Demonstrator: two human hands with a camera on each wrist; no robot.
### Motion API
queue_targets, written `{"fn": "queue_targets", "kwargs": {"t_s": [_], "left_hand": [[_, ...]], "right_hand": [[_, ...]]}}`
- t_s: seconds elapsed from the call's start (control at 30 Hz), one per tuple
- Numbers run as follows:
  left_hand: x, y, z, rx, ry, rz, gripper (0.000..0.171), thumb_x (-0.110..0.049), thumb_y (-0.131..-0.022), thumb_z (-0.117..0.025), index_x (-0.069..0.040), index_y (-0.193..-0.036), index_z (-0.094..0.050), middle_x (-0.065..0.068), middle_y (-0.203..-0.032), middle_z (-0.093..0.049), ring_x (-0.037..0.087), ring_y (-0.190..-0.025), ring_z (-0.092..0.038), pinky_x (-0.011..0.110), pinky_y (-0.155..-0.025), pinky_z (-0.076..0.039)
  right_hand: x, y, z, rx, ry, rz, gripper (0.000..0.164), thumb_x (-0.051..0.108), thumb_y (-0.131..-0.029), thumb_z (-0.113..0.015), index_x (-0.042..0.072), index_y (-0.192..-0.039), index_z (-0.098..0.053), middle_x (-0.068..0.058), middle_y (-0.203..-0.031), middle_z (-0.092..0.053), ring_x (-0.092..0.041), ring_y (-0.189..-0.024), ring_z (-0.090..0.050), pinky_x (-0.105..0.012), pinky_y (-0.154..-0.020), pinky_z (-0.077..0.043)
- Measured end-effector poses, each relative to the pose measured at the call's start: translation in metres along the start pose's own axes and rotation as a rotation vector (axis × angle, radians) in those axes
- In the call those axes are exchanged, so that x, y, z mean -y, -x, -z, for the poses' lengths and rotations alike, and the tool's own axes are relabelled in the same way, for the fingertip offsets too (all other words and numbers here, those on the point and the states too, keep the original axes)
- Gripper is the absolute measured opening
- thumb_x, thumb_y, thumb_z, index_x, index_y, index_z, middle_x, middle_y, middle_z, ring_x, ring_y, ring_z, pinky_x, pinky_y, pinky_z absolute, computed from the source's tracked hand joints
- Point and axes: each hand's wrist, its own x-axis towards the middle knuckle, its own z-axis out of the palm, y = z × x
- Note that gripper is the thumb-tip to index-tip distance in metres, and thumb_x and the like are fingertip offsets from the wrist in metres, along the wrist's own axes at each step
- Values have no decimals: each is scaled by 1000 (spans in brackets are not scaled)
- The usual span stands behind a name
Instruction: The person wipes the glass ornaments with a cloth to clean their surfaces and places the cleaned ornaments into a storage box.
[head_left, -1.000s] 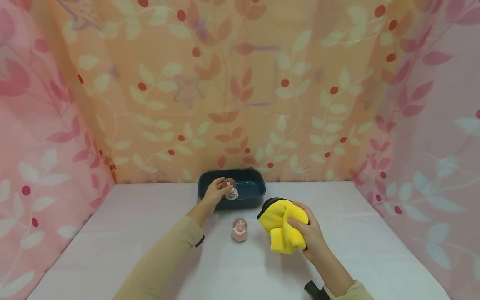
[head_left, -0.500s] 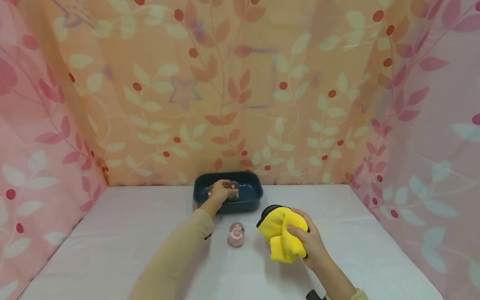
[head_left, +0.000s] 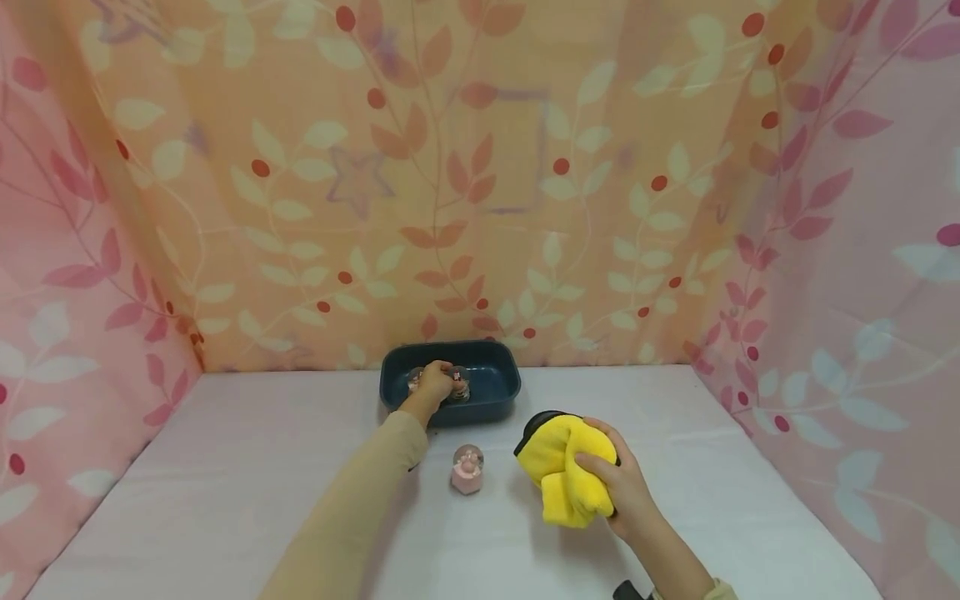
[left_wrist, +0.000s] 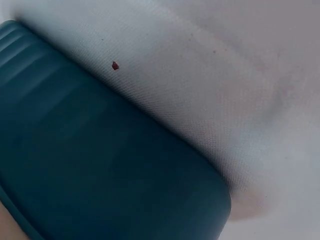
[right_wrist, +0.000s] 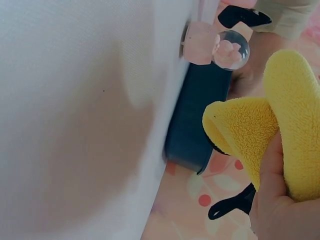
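In the head view my left hand (head_left: 433, 383) reaches into a dark blue basin (head_left: 491, 408). Its fingers hold a small snow globe (head_left: 461, 388), partly covered by the hand. A second snow globe (head_left: 413, 380) shows just left of that hand, inside the basin. On the table in front stands a pink snow globe (head_left: 467, 471), upright, between my two arms. My right hand (head_left: 628, 483) grips a bunched yellow cloth (head_left: 562, 467) with black edging, held above the table. The right wrist view shows the thumb pressed into the cloth's folds.
A white cloth covers the table (head_left: 262, 467). Behind the basin hangs an orange floral curtain (head_left: 450, 208), with pink floral curtains on both sides. A tiny dark speck (left_wrist: 115, 65) lies beside the basin. A black loop (right_wrist: 225, 207) shows below the yellow cloth.
My left hand has moved the snow globe lower into the basin, near the second globe, which has come into sight at left. The right hand keeps its hold on the cloth, nearly still.
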Motion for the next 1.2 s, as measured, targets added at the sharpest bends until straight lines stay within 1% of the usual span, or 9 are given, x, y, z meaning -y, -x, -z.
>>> {"fn": "queue_targets", "kwargs": {"t_s": [0.1,0.17,0.3,0.37,0.5,0.6,0.73,0.93,1.2], "left_hand": [[23,-25,-5,5,-50,38,59,-1,-74,-81,5,-126,-54,21,-118,-58,25,-99,-59,32,-74,-51],[9,-17,-4,14,-103,95,64,-1,-79,-78,4,-135,-49,22,-131,-53,30,-115,-55,39,-86,-50],[1,-10,-1,-5,-232,68,71,-3,-79,-77,4,-140,-43,20,-136,-52,29,-122,-50,38,-93,-46],[8,-11,0,-42,-289,-22,62,-4,-80,-71,5,-136,-46,18,-128,-57,26,-116,-53,34,-87,-47],[-36,24,6,-78,-359,33,57,-2,-81,-62,2,-136,-48,14,-127,-60,26,-121,-52,45,-100,-38],[-81,67,13,-84,-332,62,54,2,-82,-63,6,-134,-49,19,-129,-58,33,-123,-51,51,-104,-34],[-103,103,21,-76,-239,-14,50,7,-86,-61,13,-132,-45,28,-129,-54,41,-120,-51,44,-99,-42],[-112,123,32,-100,-119,-45,47,11,-87,-61,15,-131,-45,30,-127,-53,42,-120,-52,43,-98,-44],[-93,131,47,-69,-7,-104,44,3,-88,-66,8,-129,-50,23,-120,-59,34,-115,-58,38,-93,-49]], "right_hand": [[-1,0,0,6,-5,2,56,2,-89,-58,11,-141,-37,-9,-119,-45,-22,-96,-53,-32,-78,-51],[-2,0,0,12,-9,0,56,1,-89,-58,10,-140,-37,-9,-119,-45,-22,-96,-53,-32,-78,-51],[-3,1,0,19,-1,-9,57,2,-89,-58,11,-141,-36,-9,-120,-44,-22,-97,-53,-32,-79,-51],[-3,1,0,17,4,-12,57,3,-90,-58,11,-142,-36,-10,-121,-44,-22,-97,-53,-32,-79,-51],[-3,1,-2,11,17,-6,56,3,-90,-58,12,-141,-37,-10,-121,-44,-22,-97,-53,-33,-80,-50],[-4,1,-4,14,23,-3,56,3,-90,-59,11,-141,-38,-10,-122,-44,-22,-98,-53,-33,-80,-50],[-5,2,-6,14,17,-13,56,3,-90,-59,12,-142,-38,-10,-123,-44,-22,-99,-52,-33,-81,-50],[-3,5,-8,22,15,-19,56,5,-90,-58,12,-142,-37,-10,-123,-43,-21,-99,-52,-33,-81,-50],[1,5,-9,41,18,-15,56,6,-91,-57,12,-142,-36,-9,-122,-42,-21,-99,-51,-32,-82,-49]]}}
